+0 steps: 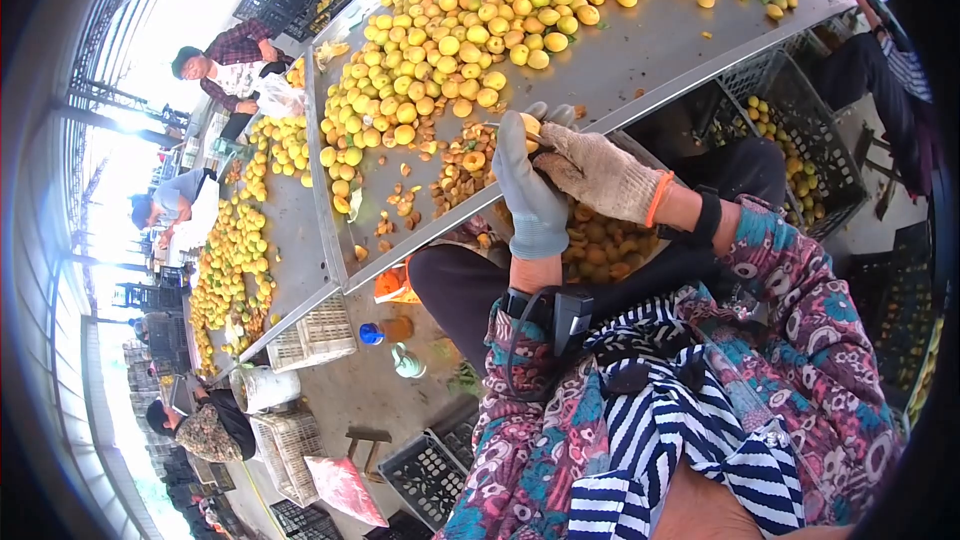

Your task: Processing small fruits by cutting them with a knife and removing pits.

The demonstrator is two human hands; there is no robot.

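My left hand [529, 187], in a grey coated glove, holds a yellow-orange apricot [531, 125] over the near edge of the metal table. Against that fruit presses my right hand [600, 169], in a beige knit glove with an orange cuff band. Its fingers pinch a thin tool [533, 141], mostly hidden by the gloves and the apricot. Just beyond the hands, brown pits and scraps [465, 169] lie on the table. Below my wrists, a container between my knees holds orange apricot pieces [607, 244].
A large heap of whole apricots [480, 22] covers the far part of the metal table [667, 37]. Black plastic crates [814, 139] with fruit stand at the right. Bottles [386, 331] and a wooden stool [367, 442] are on the floor at left. Several people sit along the tables.
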